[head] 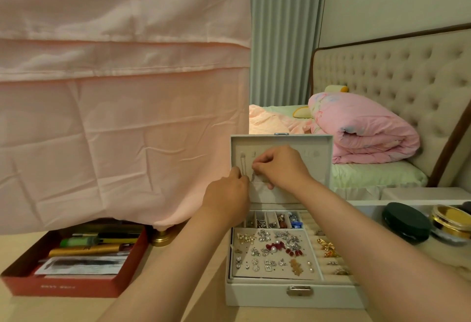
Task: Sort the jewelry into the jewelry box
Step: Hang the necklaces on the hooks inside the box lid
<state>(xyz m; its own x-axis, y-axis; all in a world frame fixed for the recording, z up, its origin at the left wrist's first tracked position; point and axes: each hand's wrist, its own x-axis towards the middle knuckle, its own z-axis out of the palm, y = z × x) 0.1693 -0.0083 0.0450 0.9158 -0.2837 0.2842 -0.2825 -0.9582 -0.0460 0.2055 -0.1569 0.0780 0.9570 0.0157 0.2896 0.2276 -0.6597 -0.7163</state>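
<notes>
— Where is the jewelry?
— Mostly in the open jewelry box [295,293]. I see earrings [267,253] pinned on its front tray.
— And the hands?
— Both are up at its raised lid [319,144]. The right hand [280,166] pinches a small silver piece [252,177] against the lining. The left hand [226,194] curls just beside it; I cannot tell if it grips.
</notes>
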